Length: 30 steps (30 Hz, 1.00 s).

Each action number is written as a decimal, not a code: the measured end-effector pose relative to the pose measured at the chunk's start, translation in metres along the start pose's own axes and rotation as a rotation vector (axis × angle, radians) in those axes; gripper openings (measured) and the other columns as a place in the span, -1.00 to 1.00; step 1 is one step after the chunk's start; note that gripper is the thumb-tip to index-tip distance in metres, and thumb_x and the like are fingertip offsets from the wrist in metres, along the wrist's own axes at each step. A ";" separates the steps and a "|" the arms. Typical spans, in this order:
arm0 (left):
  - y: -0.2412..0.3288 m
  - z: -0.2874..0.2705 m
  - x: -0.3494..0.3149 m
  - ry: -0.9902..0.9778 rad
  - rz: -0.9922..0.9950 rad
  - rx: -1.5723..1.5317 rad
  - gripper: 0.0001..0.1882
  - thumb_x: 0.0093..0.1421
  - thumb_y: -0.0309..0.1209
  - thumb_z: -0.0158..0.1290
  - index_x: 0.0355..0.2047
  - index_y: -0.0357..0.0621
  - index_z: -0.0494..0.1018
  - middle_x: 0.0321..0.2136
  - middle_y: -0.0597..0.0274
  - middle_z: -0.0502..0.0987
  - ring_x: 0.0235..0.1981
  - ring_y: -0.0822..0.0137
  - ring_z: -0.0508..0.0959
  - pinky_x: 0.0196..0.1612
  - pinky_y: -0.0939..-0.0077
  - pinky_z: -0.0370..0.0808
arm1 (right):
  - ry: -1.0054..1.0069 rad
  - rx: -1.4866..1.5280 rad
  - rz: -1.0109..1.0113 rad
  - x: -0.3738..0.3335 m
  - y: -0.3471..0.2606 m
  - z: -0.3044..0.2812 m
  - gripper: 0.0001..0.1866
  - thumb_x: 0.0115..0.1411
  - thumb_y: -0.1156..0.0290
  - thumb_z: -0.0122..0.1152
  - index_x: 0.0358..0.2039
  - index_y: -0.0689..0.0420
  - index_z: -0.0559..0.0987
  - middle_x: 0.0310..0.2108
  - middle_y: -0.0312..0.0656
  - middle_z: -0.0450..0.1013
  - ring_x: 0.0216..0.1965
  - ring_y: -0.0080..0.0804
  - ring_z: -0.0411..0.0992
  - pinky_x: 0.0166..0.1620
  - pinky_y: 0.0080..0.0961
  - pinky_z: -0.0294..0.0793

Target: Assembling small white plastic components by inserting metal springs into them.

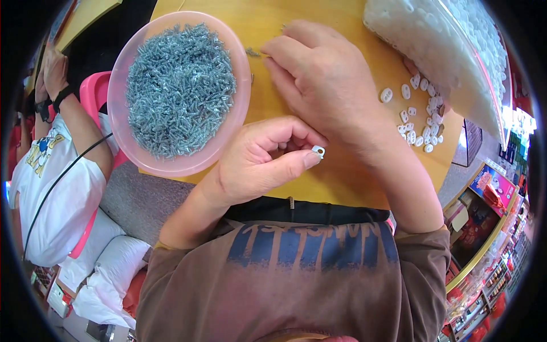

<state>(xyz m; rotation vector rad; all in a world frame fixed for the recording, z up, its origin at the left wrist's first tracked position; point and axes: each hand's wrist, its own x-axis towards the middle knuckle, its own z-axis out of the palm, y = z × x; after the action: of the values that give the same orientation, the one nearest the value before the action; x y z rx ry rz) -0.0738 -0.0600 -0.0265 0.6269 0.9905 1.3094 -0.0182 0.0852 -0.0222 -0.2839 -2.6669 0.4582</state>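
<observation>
My left hand [262, 157] is closed, with a small white plastic piece [318, 151] pinched between thumb and forefinger; a hole shows in the piece. Farther up the table, my right hand [325, 74] crosses in front of my left, its fingers bent down and drawn together at the tabletop. Whatever lies between those fingertips is too small to make out. Beside them are a few loose metal springs [252, 52]. A round pink basin [245, 108] to the left is heaped with small silvery springs [179, 91].
Scattered white two-holed plastic pieces [419, 140] lie on the yellow table [364, 185] at right. Behind them a large clear bag [421, 40] bulges with white pieces. At left sits another person [62, 176] near a pink chair [94, 91]; white sacks [117, 265] rest below.
</observation>
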 end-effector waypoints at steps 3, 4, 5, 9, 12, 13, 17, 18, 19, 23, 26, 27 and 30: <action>0.002 0.001 -0.001 0.016 0.004 0.054 -0.83 0.05 -0.55 -0.05 -0.31 -0.31 0.36 -0.47 0.39 0.38 -0.46 0.66 0.34 -0.39 0.81 0.30 | 0.000 0.038 -0.002 0.007 -0.001 0.004 -0.90 -0.17 0.48 0.12 -0.54 0.14 0.46 -0.59 -0.17 0.31 -0.53 -0.21 0.32 -0.48 -0.40 0.31; 0.002 0.001 -0.001 0.015 0.004 0.055 -0.83 0.05 -0.55 -0.05 -0.31 -0.31 0.36 -0.47 0.39 0.38 -0.46 0.66 0.34 -0.39 0.81 0.30 | 0.001 0.038 -0.001 0.009 0.000 0.007 -0.90 -0.17 0.48 0.12 -0.54 0.14 0.46 -0.59 -0.17 0.31 -0.53 -0.21 0.32 -0.48 -0.40 0.31; 0.001 0.001 -0.001 0.012 0.001 0.039 -0.83 0.05 -0.55 -0.05 -0.31 -0.30 0.36 -0.47 0.39 0.38 -0.46 0.66 0.34 -0.39 0.82 0.30 | -0.003 0.031 -0.033 0.010 0.002 0.011 -0.90 -0.19 0.48 0.12 -0.55 0.14 0.46 -0.58 -0.17 0.31 -0.51 -0.21 0.31 -0.47 -0.41 0.31; 0.000 0.000 -0.001 -0.001 0.008 0.033 -0.83 0.05 -0.55 -0.04 -0.30 -0.29 0.36 -0.49 0.41 0.37 -0.48 0.67 0.33 -0.41 0.82 0.29 | -0.028 -0.022 -0.129 0.009 0.007 0.019 -0.90 -0.22 0.49 0.13 -0.57 0.14 0.47 -0.56 -0.20 0.31 -0.47 -0.24 0.30 -0.43 -0.41 0.32; 0.000 0.000 0.000 -0.003 0.023 0.052 -0.83 0.04 -0.55 -0.03 -0.31 -0.29 0.37 -0.50 0.41 0.37 -0.49 0.67 0.32 -0.42 0.81 0.29 | -0.044 -0.007 -0.127 0.002 0.009 0.015 -0.87 -0.24 0.53 0.13 -0.56 0.14 0.48 -0.54 -0.21 0.31 -0.45 -0.26 0.30 -0.41 -0.41 0.32; 0.000 -0.001 0.000 0.002 0.020 0.050 -0.83 0.04 -0.55 -0.03 -0.31 -0.29 0.37 -0.50 0.41 0.37 -0.49 0.67 0.32 -0.42 0.81 0.29 | -0.046 -0.002 -0.127 -0.001 0.009 0.011 -0.87 -0.24 0.53 0.13 -0.56 0.14 0.48 -0.54 -0.21 0.31 -0.45 -0.26 0.30 -0.41 -0.41 0.32; 0.001 -0.001 0.000 0.010 0.001 0.076 -0.84 0.02 -0.55 -0.02 -0.33 -0.28 0.38 -0.51 0.41 0.37 -0.50 0.67 0.32 -0.42 0.81 0.30 | -0.024 0.098 -0.054 -0.015 0.012 -0.003 -0.83 -0.20 0.56 0.13 -0.48 0.15 0.50 -0.47 -0.18 0.36 -0.40 -0.25 0.33 -0.36 -0.44 0.33; 0.001 -0.001 0.000 0.008 -0.011 0.078 -0.84 0.02 -0.55 -0.02 -0.33 -0.28 0.38 -0.51 0.41 0.37 -0.50 0.67 0.32 -0.43 0.81 0.30 | 0.025 0.176 -0.022 -0.019 0.014 -0.005 -0.82 -0.18 0.57 0.13 -0.46 0.16 0.50 -0.44 -0.18 0.38 -0.38 -0.24 0.34 -0.34 -0.45 0.34; 0.000 -0.001 0.000 0.011 -0.014 0.079 -0.84 0.02 -0.55 -0.02 -0.33 -0.28 0.38 -0.51 0.41 0.37 -0.50 0.67 0.32 -0.43 0.81 0.30 | 0.025 0.181 -0.022 -0.022 0.017 -0.008 -0.82 -0.18 0.57 0.13 -0.46 0.16 0.50 -0.44 -0.18 0.38 -0.38 -0.24 0.34 -0.34 -0.45 0.34; 0.001 0.000 0.000 0.029 -0.004 0.086 -0.84 0.02 -0.56 -0.02 -0.33 -0.28 0.38 -0.52 0.42 0.37 -0.51 0.67 0.31 -0.44 0.81 0.28 | -0.030 0.084 0.069 -0.030 0.022 -0.016 -0.66 -0.09 0.44 0.13 -0.22 0.14 0.42 -0.23 -0.11 0.31 -0.18 -0.21 0.27 -0.15 -0.41 0.25; 0.002 0.000 -0.001 0.020 -0.025 0.063 -0.83 0.02 -0.57 -0.03 -0.33 -0.28 0.37 -0.50 0.40 0.36 -0.50 0.67 0.31 -0.44 0.81 0.28 | -0.176 0.002 0.073 -0.033 0.014 -0.016 -0.48 -0.02 0.20 0.04 -0.04 0.11 0.27 -0.03 -0.08 0.16 0.01 -0.19 0.11 0.04 -0.36 0.05; 0.003 0.000 -0.001 0.013 -0.034 0.048 -0.83 0.02 -0.58 -0.03 -0.32 -0.29 0.37 -0.47 0.37 0.36 -0.48 0.67 0.31 -0.43 0.81 0.28 | -0.268 -0.033 0.076 -0.034 0.010 -0.014 -0.39 0.01 0.07 -0.02 0.04 0.11 0.18 0.07 -0.08 0.06 0.11 -0.19 0.00 0.12 -0.33 -0.09; 0.002 0.000 0.000 -0.012 0.017 0.025 -0.83 0.02 -0.59 -0.04 -0.32 -0.31 0.36 -0.37 0.30 0.34 -0.43 0.66 0.30 -0.39 0.81 0.27 | -0.343 -0.095 0.042 -0.034 0.010 -0.010 -0.29 0.00 -0.07 -0.13 0.07 0.13 0.11 0.12 -0.12 -0.03 0.16 -0.24 -0.10 0.17 -0.30 -0.23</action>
<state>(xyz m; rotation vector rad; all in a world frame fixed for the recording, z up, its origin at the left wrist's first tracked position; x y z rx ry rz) -0.0746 -0.0595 -0.0251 0.6625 0.9952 1.3081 0.0181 0.0880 -0.0296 -0.3139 -3.0278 0.4262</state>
